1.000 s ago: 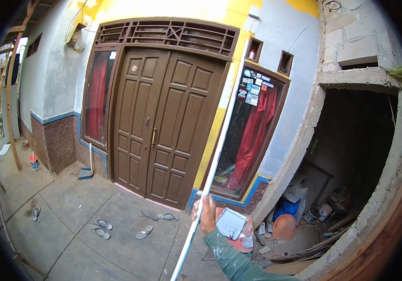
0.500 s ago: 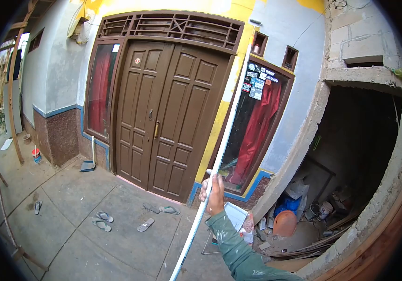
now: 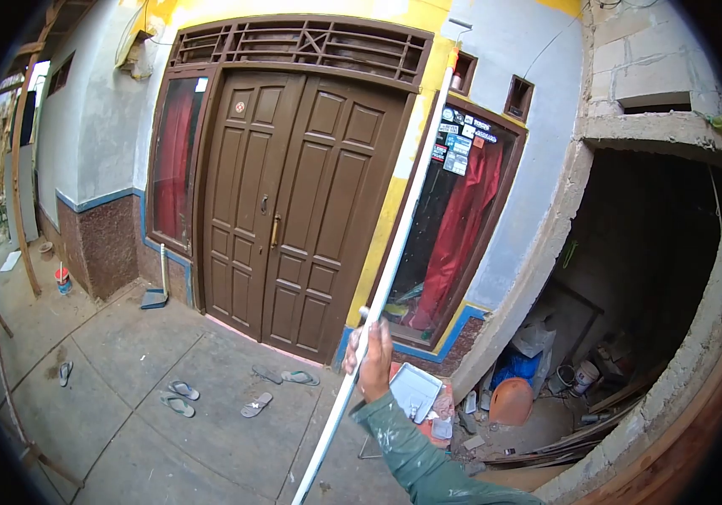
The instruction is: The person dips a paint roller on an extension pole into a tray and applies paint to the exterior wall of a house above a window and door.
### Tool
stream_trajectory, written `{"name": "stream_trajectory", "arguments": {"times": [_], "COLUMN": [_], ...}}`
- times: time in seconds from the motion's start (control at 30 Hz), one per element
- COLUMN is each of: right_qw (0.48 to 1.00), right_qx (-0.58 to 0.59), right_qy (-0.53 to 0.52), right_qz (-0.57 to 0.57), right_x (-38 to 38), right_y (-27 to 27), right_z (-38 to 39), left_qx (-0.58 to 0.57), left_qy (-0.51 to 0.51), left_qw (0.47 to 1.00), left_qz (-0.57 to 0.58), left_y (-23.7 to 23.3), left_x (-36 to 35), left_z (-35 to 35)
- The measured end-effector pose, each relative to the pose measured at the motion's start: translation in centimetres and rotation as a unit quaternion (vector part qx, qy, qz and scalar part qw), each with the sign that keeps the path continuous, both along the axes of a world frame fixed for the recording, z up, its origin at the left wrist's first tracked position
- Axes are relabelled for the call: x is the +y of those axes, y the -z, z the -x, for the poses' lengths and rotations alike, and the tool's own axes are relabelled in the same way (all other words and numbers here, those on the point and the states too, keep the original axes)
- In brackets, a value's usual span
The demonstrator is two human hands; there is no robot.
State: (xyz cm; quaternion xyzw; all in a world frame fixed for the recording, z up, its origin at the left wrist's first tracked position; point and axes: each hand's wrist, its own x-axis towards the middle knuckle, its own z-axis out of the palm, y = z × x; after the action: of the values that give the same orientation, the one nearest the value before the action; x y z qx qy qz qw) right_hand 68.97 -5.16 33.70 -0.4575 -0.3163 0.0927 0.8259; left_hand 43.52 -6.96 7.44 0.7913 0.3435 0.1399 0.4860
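My right hand (image 3: 373,364), in a paint-flecked green sleeve (image 3: 407,450), is closed around a long white pole (image 3: 403,240). The pole slants from the bottom edge up to the right, passing in front of the window with red curtains (image 3: 462,227). At its top end is a paint roller (image 3: 460,24), seen against the pale wall right by the yellow band (image 3: 438,50). Below and right of my hand sits a white paint tray (image 3: 416,392) on a reddish surface. My left hand is out of view.
A brown double door (image 3: 298,202) stands behind the pole. Several sandals (image 3: 257,405) lie on the concrete floor (image 3: 209,454). A dustpan (image 3: 155,298) leans by the left wall. At right, a dark opening (image 3: 639,269) holds buckets, planks and an orange basin (image 3: 512,401).
My right hand has shifted a little down and left with the pole. The roller end sits slightly higher against the wall. My view has moved slightly.
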Motion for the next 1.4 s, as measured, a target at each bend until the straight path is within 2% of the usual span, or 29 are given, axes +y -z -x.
{"name": "stream_trajectory", "arguments": {"times": [0.13,0.4,0.57,0.6,0.67,1.0,1.07,1.1,1.17,1.2,1.27,1.4], "right_qw": [0.999,1.0,1.0,1.0,1.0,0.999,0.999,0.999,0.999,0.999,0.999,0.999], "right_qx": [-0.006,-0.003,-0.002,-0.007,-0.004,-0.002,-0.003,-0.005,-0.007,-0.007,-0.009,0.0], "right_qy": [-0.01,0.015,0.024,0.015,0.024,0.035,0.035,0.036,0.038,0.034,0.03,0.036], "right_qz": [-0.044,-0.019,-0.013,-0.013,-0.007,0.007,0.012,0.013,0.014,0.013,0.012,0.012], "right_x": [0.2,0.6,0.2,0.1,0.1,0.5,0.6,0.7,0.6,0.7,0.8,0.9], "right_y": [-3.5,-1.3,-1.7,-1.7,-1.8,-1.9,-2.0,-2.1,-2.0,-1.9,-1.9,-2.1], "right_z": [-3.7,-5.6,-7.5,-8.2,-8.8,-9.9,-10.1,-10.1,-10.4,-10.7,-10.9,-10.8], "left_qx": [-0.006,0.004,-0.001,-0.001,-0.112,-0.026,-0.097,-0.097,-0.175,-0.176,-0.111,-0.092], "left_qy": [-0.006,-0.028,-0.034,-0.032,-0.048,-0.066,-0.049,-0.049,-0.022,-0.021,-0.03,-0.03], "left_qw": [1.0,0.999,0.999,0.999,0.988,0.996,0.989,0.989,0.952,0.952,0.992,0.994], "left_qz": [-0.018,-0.027,-0.037,-0.039,-0.094,-0.061,-0.1,-0.099,-0.251,-0.251,-0.045,-0.058], "left_y": [-0.8,-0.7,-1.1,1.1,6.9,4.5,6.5,7.6,9.7,9.3,8.5,7.2], "left_x": [0.2,-0.3,0.0,0.1,-0.1,-0.6,-0.6,-0.6,-0.6,-0.6,-0.2,0.0], "left_z": [-2.9,-5.4,-7.2,-7.8,-9.0,-10.4,-10.7,-11.1,-11.7,-11.8,-12.1,-11.7]}}
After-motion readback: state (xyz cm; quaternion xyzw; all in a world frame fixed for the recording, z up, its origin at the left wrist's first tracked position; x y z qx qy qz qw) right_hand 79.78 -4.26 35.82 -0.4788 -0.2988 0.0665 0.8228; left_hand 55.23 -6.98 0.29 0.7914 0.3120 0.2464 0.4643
